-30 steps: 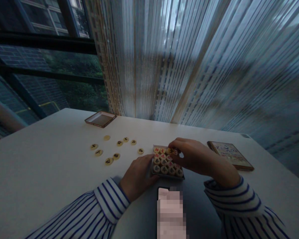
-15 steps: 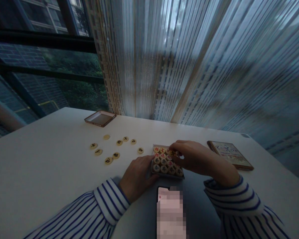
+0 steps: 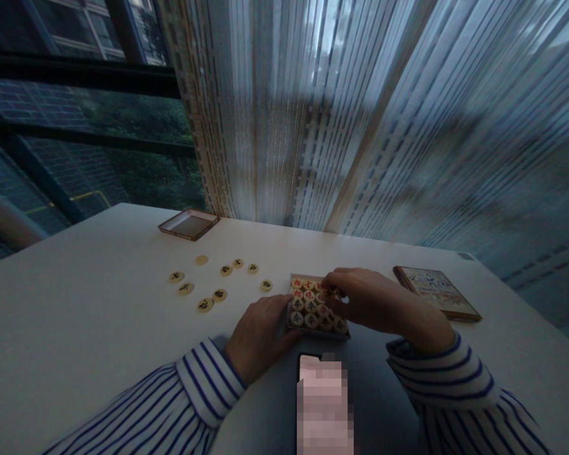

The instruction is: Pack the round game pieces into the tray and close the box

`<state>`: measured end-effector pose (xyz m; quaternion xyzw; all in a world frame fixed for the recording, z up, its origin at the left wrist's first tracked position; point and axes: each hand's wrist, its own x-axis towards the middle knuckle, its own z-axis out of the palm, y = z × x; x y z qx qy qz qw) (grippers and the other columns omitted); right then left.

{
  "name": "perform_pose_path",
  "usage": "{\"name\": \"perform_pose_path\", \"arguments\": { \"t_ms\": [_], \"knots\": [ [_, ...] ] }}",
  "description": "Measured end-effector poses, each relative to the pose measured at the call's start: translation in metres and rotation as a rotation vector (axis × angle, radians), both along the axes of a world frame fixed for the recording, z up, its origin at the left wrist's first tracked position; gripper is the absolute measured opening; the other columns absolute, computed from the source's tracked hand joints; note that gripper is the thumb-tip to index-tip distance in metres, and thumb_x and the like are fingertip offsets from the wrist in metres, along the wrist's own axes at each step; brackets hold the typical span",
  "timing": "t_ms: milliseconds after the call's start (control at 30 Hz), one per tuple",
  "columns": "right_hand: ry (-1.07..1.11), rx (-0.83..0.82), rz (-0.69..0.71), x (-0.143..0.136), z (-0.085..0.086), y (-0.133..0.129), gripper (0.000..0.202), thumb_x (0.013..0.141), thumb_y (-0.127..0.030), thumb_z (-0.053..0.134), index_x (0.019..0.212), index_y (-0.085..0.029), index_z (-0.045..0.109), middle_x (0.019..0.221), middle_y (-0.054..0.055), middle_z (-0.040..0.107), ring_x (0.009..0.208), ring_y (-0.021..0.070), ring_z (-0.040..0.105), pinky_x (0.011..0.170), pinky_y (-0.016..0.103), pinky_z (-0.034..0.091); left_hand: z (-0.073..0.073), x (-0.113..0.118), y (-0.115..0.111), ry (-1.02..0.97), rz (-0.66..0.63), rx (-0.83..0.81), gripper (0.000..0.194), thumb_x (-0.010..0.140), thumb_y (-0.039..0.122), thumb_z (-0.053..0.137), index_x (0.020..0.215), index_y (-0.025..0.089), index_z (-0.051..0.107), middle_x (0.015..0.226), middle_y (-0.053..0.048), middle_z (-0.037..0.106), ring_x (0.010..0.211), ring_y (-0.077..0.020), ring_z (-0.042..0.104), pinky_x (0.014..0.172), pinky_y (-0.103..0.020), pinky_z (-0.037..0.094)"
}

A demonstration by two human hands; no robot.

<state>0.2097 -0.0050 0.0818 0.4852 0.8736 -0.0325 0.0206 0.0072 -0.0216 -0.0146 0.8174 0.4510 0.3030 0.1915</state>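
A small open box holds rows of round Chinese chess pieces with red and black characters. My left hand grips the box's left side, its thumb by the near edge. Over the box's right part, my right hand is closed in a pinch on a Chinese chess piece with a dark character. That hand covers some of the pieces below it. Several loose pieces lie on the white table to the left, the nearest to the box being one black-marked piece.
An empty brown-edged tray or lid lies at the table's back left. A flat box with a printed top lies on the right. Just in front of the chess box is a phone. A striped curtain hangs behind the table.
The view has shifted very slightly. Both hands keep their places at the box, and the right still pinches the piece.
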Motion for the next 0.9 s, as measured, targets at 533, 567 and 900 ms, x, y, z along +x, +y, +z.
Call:
{"name": "perform_pose_path", "arguments": {
  "t_ms": [533, 567, 900],
  "knots": [
    [-0.084, -0.059, -0.036, 0.003, -0.014, 0.008, 0.018, 0.078, -0.031, 0.05, 0.084, -0.021, 0.063, 0.079, 0.005, 0.067, 0.069, 0.018, 0.061, 0.052, 0.025, 0.032, -0.003, -0.001, 0.001, 0.055, 0.004, 0.034, 0.049, 0.071, 0.031, 0.064, 0.116, 0.018, 0.05, 0.111, -0.012, 0.062, 0.102, -0.0281, 0.057, 0.085, -0.043, 0.045],
    [-0.086, -0.069, -0.036, 0.003, -0.015, 0.008, 0.018, 0.078, -0.031, 0.05, 0.085, -0.021, 0.063, 0.079, 0.005, 0.067, 0.069, 0.0178, 0.061, 0.051, 0.025, 0.032, -0.003, -0.001, 0.001, 0.061, 0.002, 0.038, 0.049, 0.071, 0.031, 0.064, 0.117, 0.018, 0.049, 0.112, -0.012, 0.062, 0.103, -0.0278, 0.057, 0.085, -0.043, 0.045],
    [-0.112, -0.133, -0.027, -0.002, -0.018, 0.008, 0.02, 0.076, -0.024, 0.051, 0.088, -0.021, 0.066, 0.08, 0.006, 0.068, 0.069, 0.0166, 0.062, 0.051, 0.023, 0.031, -0.005, -0.001, 0.0, 0.086, -0.009, 0.059, 0.048, 0.073, 0.032, 0.063, 0.116, 0.019, 0.047, 0.113, -0.011, 0.062, 0.103, -0.0265, 0.057, 0.085, -0.043, 0.045]
  ]
}}
